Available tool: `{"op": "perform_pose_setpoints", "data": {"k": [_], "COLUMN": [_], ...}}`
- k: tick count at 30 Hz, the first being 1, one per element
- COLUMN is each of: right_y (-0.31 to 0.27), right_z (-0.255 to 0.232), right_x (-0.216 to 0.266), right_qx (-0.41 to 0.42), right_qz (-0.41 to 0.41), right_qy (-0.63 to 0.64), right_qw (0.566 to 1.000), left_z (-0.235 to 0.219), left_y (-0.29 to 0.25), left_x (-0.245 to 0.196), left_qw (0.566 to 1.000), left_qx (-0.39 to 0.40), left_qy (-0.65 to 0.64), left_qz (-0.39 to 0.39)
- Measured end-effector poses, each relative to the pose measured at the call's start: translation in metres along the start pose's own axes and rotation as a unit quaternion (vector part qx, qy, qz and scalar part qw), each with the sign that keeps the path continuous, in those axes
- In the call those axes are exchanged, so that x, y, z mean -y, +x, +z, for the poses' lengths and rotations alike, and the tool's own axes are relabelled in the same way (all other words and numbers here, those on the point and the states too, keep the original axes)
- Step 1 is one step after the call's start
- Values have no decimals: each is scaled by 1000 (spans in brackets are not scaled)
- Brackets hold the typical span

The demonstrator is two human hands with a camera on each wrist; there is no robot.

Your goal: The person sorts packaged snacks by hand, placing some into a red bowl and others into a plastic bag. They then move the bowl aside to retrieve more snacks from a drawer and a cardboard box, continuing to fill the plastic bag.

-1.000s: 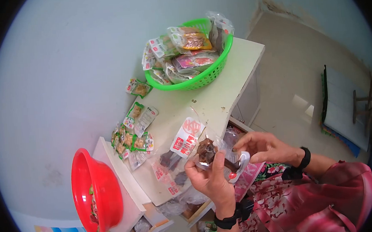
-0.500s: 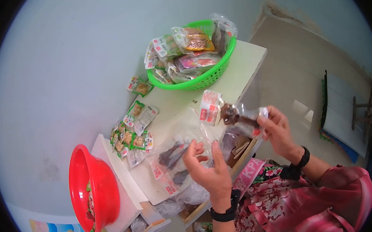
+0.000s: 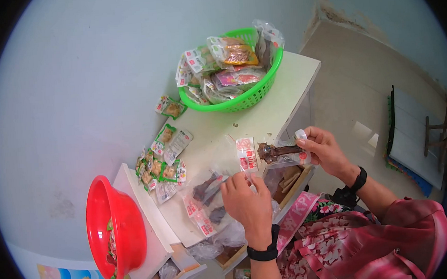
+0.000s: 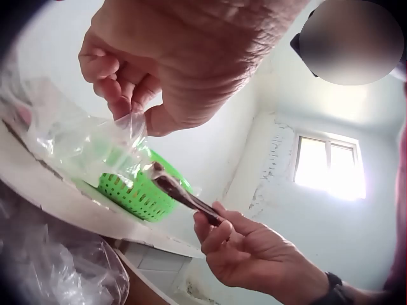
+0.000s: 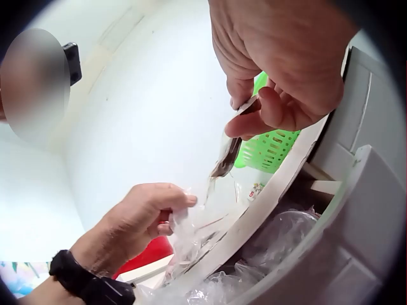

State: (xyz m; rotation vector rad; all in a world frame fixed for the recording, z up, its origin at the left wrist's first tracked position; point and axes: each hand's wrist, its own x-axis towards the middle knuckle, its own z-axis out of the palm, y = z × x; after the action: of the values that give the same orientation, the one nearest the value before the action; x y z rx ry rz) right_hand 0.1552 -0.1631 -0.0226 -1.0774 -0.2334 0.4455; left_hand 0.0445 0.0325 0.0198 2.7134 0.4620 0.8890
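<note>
My right hand (image 3: 324, 152) pinches the end of a clear packet (image 3: 281, 152) that holds a dark brown, drumstick-shaped piece of meat. The packet's other end bears a white and red label. At the mouth of a clear plastic bag (image 4: 82, 143), my left hand (image 3: 248, 202) pinches the film between thumb and fingers. Dark packets and red print show through this bag, which lies on the white tabletop (image 3: 211, 143). From the right wrist view, the meat's lower end (image 5: 222, 166) hangs close over the bag's opening.
A green basket (image 3: 249, 99) full of snack packets stands at the back. Several small green-edged packets (image 3: 158, 167) lie along the wall. At the left is a red basin (image 3: 131, 234) with packets inside. Open drawers (image 3: 293, 178) holding plastic bags jut out below the top.
My right hand took the packet out of the left hand, swung it right, then levelled it toward the bag. My left hand let go of the packet and moved down to the bag's mouth.
</note>
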Motion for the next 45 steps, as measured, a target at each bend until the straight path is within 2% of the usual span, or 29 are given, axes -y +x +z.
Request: {"op": "perform_pose_setpoints", "data": {"k": [4, 7, 9, 12, 15, 18, 21, 24, 27, 30, 33, 35, 38, 40, 42, 43, 44, 45], "right_y": [10, 14, 13, 21, 35, 41, 39, 40, 33, 47, 38, 37, 40, 42, 33, 27, 23, 24], "right_z": [1, 17, 36, 55, 62, 78, 93, 101, 111, 91, 94, 100, 103, 99, 98, 98, 95, 88], "right_x": [-6, 0, 12, 9, -11, -37, -31, -26, -16, -63, -81, -82, -76, -70, -47, -34, -24, -23], "right_qx": [22, 52, 74, 126, 182, 227, 291, 298, 298, 390, 348, 341, 349, 337, 301, 281, 254, 235], "right_qz": [22, 33, 56, 77, 92, 57, -34, 12, 3, -50, -14, -23, -106, -194, -119, -83, -8, 2], "right_qy": [18, 1, -35, -55, -49, -60, -162, -173, -218, -149, -125, -120, -180, -277, -257, -246, -236, -226], "right_qw": [999, 998, 995, 988, 978, 970, 942, 939, 929, 907, 929, 932, 914, 879, 911, 924, 938, 945], "left_z": [-18, -18, -16, -18, -24, -26, -22, -27, -31, -28, -23, -23, -32, -40, -53, -56, -58, -56], "left_y": [-3, -6, -7, -6, -6, -5, -4, -9, -14, -16, -15, -19, -24, -24, -18, -15, -11, -9], "left_x": [-10, -19, -23, -27, -33, -36, -32, -24, -17, -20, -18, -9, -1, 5, 17, 25, 36, 45], "left_qw": [995, 992, 993, 990, 987, 985, 975, 971, 968, 952, 951, 952, 951, 953, 956, 976, 987, 989], "left_qx": [-48, -73, -63, -74, -80, -79, -110, -111, -103, -122, -159, -115, -54, -10, 40, 20, -2, -25], "left_qy": [-81, -101, -103, -119, -139, -152, -184, -210, -227, -276, -258, -280, -305, -304, -286, -216, -144, -70], "left_qz": [-39, -4, 5, 25, 13, 24, 51, 26, 13, 49, 62, 35, 17, -8, -53, 6, 67, 127]}}
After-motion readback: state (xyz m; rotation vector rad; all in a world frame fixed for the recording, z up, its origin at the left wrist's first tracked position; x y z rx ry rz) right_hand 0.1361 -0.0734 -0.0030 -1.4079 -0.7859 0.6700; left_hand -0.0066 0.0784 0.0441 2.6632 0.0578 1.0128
